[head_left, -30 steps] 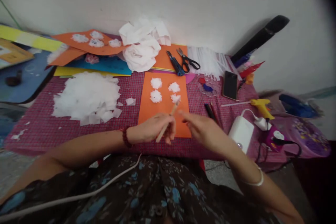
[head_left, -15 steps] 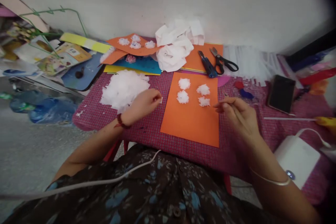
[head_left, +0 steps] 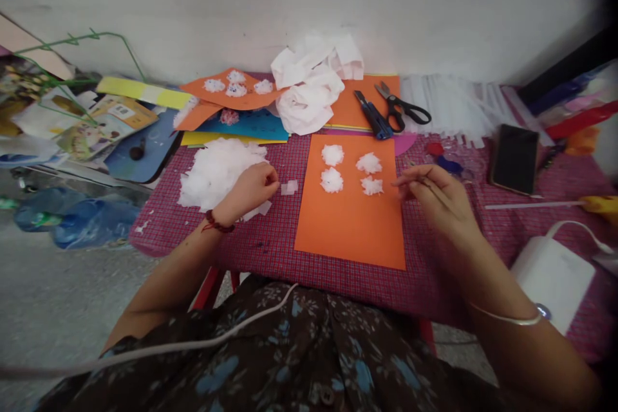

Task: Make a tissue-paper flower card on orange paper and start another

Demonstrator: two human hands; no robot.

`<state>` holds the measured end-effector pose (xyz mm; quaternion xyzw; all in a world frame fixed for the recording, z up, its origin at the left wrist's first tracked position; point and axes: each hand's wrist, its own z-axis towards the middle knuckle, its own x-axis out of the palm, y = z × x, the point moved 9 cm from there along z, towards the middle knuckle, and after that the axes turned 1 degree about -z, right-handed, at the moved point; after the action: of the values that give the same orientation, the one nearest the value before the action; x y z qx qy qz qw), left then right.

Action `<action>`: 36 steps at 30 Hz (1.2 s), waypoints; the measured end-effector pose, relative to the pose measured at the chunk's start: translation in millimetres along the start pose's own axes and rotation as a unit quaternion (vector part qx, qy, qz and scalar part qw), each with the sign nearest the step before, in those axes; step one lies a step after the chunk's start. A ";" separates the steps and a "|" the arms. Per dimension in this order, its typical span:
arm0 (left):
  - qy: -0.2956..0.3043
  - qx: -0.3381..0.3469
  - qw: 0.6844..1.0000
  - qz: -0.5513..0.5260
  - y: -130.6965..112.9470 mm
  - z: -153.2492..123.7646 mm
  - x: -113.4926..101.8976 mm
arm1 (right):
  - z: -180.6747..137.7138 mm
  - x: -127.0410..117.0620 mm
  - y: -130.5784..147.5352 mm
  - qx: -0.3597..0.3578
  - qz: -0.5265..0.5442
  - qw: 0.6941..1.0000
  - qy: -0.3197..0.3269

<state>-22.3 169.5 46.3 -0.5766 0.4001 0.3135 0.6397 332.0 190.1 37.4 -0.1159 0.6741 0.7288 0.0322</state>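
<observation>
Fingertips (head_left: 273,181) of the left hand (head_left: 248,192) are pinched together right beside a small tissue square (head_left: 290,187); it is hard to tell if they touch it. The square is thin, soft and very light, so it could tear or blow away. Pick it up gently by one edge. The tissue pile (head_left: 212,170) sits by this hand, near the left edge of the tabletop (head_left: 270,251). The right hand (head_left: 437,199) is closed on a thin stick (head_left: 425,185), beside the orange paper (head_left: 352,225).

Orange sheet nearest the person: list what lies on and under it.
Four white paper tufts sit on the far half of the orange sheet. It lies on a red checked cloth; anything beneath is covered.
</observation>
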 end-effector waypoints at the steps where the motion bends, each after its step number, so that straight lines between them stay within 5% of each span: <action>1: -0.001 -0.002 1.000 -0.008 -0.1 -1.0 -2.6 | 2.0 0.9 -0.4 0.001 0.015 1.000 -0.001; 10: 0.051 0.024 0.998 -0.032 -11.5 13.8 17.4 | 9.7 11.1 -18.7 0.036 0.135 0.990 -0.036; 22: 0.145 0.076 0.986 -0.028 -20.6 36.7 43.9 | 6.4 3.5 -26.6 0.022 0.121 0.992 -0.038; 36: 0.137 0.026 0.979 -0.148 -22.7 31.9 27.1 | 8.2 -4.0 -21.7 0.005 0.124 0.992 -0.035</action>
<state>15.2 196.3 34.2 -0.6499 0.4023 0.1226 0.6331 339.2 200.6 17.6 -0.0059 0.6856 0.7271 -0.0343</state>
